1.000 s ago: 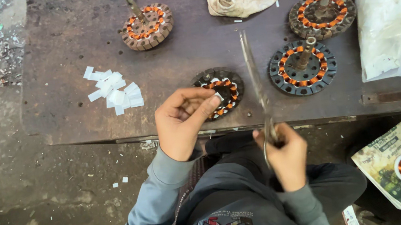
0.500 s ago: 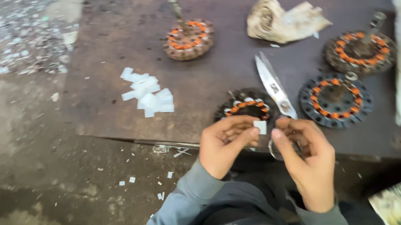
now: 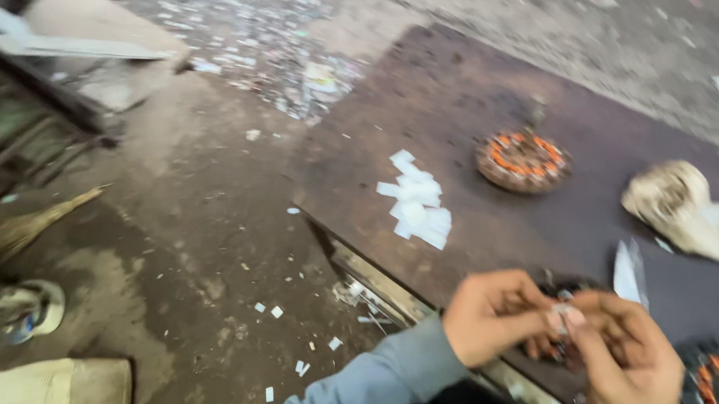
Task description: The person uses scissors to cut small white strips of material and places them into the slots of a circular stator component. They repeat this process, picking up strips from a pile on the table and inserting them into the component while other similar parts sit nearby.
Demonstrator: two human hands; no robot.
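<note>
Pinched between left hand (image 3: pixel 492 318) and right hand (image 3: pixel 625 352): small white paper slip (image 3: pixel 562 318), too blurred to tell its long axis, above round copper-wound stator (image 3: pixel 565 345) on dark board (image 3: pixel 457 110).

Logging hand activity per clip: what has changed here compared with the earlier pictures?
The view swung left, showing more floor. Both hands came together: the left hand and right hand now pinch a small white paper piece over the wound stator. The scissors stay with the right hand. The paper pile and rag stayed put.
</note>
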